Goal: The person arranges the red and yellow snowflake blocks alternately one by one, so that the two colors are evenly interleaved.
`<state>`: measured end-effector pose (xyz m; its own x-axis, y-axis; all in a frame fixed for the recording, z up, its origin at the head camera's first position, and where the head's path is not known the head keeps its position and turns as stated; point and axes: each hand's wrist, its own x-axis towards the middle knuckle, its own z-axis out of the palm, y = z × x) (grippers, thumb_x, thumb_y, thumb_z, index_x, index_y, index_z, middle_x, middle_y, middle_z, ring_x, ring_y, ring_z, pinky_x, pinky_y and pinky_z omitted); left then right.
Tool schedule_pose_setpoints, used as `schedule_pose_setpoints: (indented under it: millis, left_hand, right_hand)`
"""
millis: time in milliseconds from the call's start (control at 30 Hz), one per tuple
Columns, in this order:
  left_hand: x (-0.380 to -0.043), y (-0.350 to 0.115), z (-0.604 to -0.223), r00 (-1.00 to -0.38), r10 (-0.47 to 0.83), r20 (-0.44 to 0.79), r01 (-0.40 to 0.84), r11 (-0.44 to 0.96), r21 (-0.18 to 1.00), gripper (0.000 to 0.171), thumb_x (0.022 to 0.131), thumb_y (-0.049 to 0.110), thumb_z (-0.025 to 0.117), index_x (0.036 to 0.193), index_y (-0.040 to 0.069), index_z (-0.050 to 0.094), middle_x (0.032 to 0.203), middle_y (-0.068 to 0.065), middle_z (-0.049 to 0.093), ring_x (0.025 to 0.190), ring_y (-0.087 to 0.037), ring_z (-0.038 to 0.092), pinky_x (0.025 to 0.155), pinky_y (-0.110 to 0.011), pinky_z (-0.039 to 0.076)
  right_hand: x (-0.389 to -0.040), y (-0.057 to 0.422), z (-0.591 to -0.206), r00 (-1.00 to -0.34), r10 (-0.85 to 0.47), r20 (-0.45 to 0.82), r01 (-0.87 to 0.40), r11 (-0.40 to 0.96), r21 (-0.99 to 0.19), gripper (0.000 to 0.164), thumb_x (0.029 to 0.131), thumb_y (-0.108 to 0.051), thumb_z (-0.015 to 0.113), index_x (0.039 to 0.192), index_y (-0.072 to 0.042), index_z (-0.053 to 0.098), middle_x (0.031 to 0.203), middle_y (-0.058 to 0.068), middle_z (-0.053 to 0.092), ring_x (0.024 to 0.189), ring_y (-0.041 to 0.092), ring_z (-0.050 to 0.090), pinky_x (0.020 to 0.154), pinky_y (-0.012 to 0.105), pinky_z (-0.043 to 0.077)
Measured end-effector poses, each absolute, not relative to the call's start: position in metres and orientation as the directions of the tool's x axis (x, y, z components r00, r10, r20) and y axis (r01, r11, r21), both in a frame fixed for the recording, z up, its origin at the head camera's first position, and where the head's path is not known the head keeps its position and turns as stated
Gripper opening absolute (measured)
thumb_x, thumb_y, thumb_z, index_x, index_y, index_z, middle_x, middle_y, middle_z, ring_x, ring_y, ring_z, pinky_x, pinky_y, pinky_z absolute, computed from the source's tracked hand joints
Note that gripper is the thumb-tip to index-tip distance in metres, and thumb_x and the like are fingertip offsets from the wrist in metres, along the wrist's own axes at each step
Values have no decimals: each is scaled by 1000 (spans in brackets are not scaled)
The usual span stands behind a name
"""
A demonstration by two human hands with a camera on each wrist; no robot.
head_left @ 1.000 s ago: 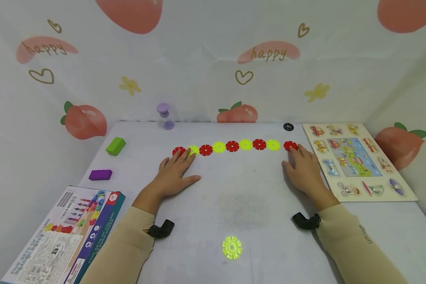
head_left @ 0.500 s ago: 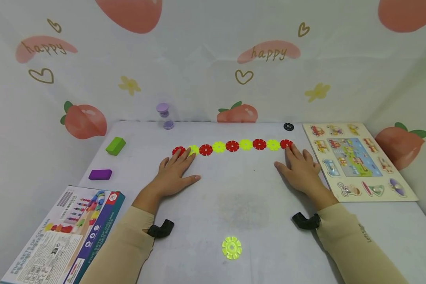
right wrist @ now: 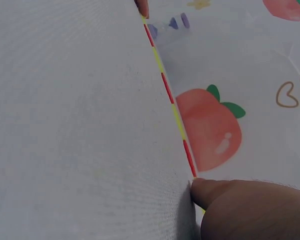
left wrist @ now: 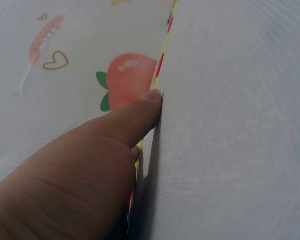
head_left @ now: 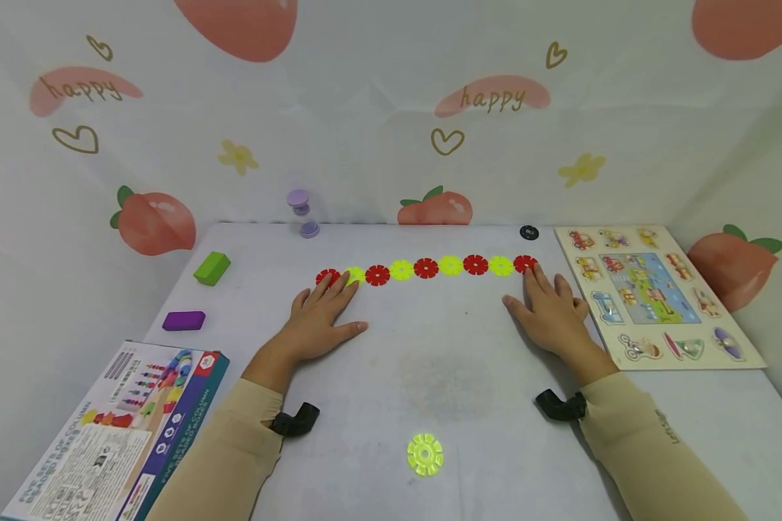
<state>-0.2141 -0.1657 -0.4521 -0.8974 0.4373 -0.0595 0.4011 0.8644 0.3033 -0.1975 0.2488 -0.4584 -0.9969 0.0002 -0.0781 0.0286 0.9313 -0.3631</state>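
A row of flat notched plastic discs, red (head_left: 426,268) and yellow (head_left: 450,265) in turn, runs edge to edge across the back of the table. My left hand (head_left: 319,325) lies with fingers spread on the row's left end, its fingertips over a red disc (head_left: 326,277) and the yellow disc beside it, partly covering both. At the other end, my right hand (head_left: 550,311) touches the last red disc (head_left: 525,264) with extended fingertips. One loose yellow disc (head_left: 425,454) lies near the front. Both wrist views show the thumbs close over the tabletop, with the row seen edge-on.
On the left are a printed box (head_left: 117,434), a purple block (head_left: 184,320) and a green block (head_left: 212,268). A purple-capped clear object (head_left: 298,202) stands at the back. A black disc (head_left: 529,232) and a picture puzzle board (head_left: 710,347) are on the right.
My right hand has slid the last red disc leftward against the neighbouring yellow one, closing the gap in the row, and has stayed there since. The left hand has kept its place.
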Motion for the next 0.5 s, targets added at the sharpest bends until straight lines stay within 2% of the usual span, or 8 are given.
schedule_pose_setpoints:
  millis: [500]
  left_hand:
    - [-214,-167,-454,-892,450,-52,413,855,312,85,86,69,46,154,25,21,160,1,8,144,-30,-1,107,-61,0]
  right_hand:
    - [-197,250,-461,-998,2,-69,26,935,-354,91,90,-67,39,152,-5,17,158,16,3,137,48,-5,92,71,2]
